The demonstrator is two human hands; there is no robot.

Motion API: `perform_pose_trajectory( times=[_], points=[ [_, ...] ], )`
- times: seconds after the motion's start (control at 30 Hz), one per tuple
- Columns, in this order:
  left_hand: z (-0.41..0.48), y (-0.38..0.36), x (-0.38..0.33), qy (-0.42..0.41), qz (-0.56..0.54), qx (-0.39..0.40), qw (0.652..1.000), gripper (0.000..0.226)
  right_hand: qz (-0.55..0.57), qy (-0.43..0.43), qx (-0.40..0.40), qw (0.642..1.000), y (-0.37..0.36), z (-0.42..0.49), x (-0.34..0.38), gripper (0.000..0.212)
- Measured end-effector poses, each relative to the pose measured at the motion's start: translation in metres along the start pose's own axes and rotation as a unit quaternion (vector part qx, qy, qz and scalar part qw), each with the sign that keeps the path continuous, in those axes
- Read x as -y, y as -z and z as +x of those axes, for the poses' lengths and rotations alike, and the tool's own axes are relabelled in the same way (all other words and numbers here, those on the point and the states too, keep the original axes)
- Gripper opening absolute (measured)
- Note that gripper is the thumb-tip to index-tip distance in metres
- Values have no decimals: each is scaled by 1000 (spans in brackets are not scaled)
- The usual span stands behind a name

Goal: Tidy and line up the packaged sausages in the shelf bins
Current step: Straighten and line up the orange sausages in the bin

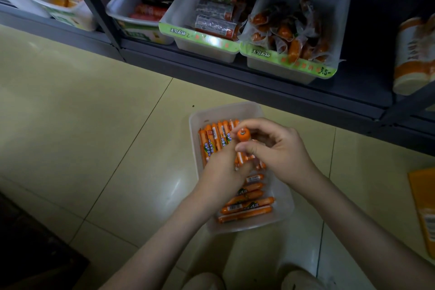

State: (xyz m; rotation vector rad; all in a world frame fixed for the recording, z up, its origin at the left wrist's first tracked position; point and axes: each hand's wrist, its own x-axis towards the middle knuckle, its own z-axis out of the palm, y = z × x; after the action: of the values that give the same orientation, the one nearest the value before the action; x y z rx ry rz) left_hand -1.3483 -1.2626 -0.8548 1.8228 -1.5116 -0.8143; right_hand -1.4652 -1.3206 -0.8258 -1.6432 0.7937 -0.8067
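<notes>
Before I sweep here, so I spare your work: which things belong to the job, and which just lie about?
Job: floor bin, sausages in it, held sausage, left hand, right hand, shelf bins.
Lying about: yellow packet, dark mat.

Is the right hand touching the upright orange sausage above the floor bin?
Touching. The head view shows the right hand pinching the upright sausage near its top, between thumb and curled fingers.

Clear bin (283,205) on floor (94,125), near shelf (211,73) front edge. Left grip (221,169) and right grip (280,150) both hold orange sausage (243,135) upright over bin; more sausages (247,207) lie inside.
</notes>
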Motion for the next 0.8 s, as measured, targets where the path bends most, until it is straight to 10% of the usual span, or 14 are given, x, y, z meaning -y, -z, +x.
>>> perform_pose_trajectory(
  times=[0.13,0.3,0.4,0.57,0.8],
  points=[
    [2,0,9,-57,14,-64,996,9,-34,13,103,994,3,1,-2,84],
    [9,-3,27,-121,81,-89,985,24,-334,133,151,921,15,3,-22,132],
    [12,-5,38,-144,149,-92,974,29,-348,128,150,916,20,3,-31,120],
    [13,-28,74,-131,345,36,929,43,-381,139,145,902,26,1,-80,29],
    [0,-80,99,20,393,300,869,41,-572,-28,361,736,5,-29,-163,34]
  ],
)
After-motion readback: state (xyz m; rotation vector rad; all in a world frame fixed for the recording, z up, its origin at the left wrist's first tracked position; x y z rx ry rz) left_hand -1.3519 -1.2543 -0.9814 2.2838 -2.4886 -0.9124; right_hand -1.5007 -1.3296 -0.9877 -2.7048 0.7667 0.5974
